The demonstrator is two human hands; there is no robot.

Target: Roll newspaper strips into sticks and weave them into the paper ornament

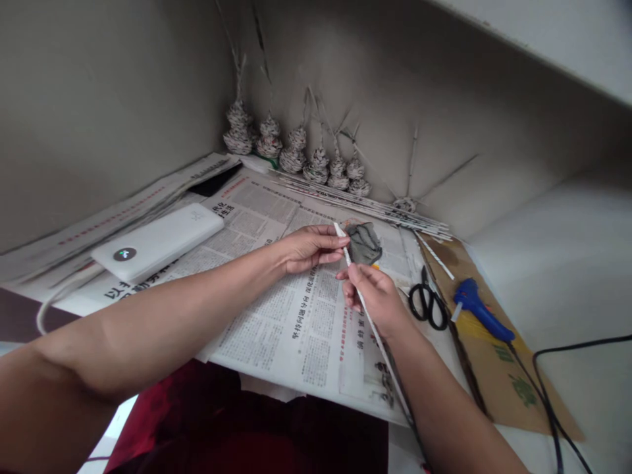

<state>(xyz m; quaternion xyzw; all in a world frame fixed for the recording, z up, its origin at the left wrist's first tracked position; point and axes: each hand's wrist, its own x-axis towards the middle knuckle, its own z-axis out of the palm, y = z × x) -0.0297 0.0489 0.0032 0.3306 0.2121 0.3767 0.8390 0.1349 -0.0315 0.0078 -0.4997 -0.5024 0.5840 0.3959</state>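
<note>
White slender stick (379, 341), left hand (312, 249) pinching near its tip, right hand (372, 293) pinching lower, newspaper (276, 316) beneath

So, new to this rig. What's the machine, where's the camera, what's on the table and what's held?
No machine: these are a person's bare hands. The single picture comes from a camera worn on the head, looking forward and down. Newspaper covers much of the surface. On it lie a white power bank-like device and a crumpled grey cloth. To the right are black-handled scissors and a blue glue gun on cardboard. Woven figures stand behind. The left hand pinches a thin pale strip near its tip; the right hand holds it lower.
</note>
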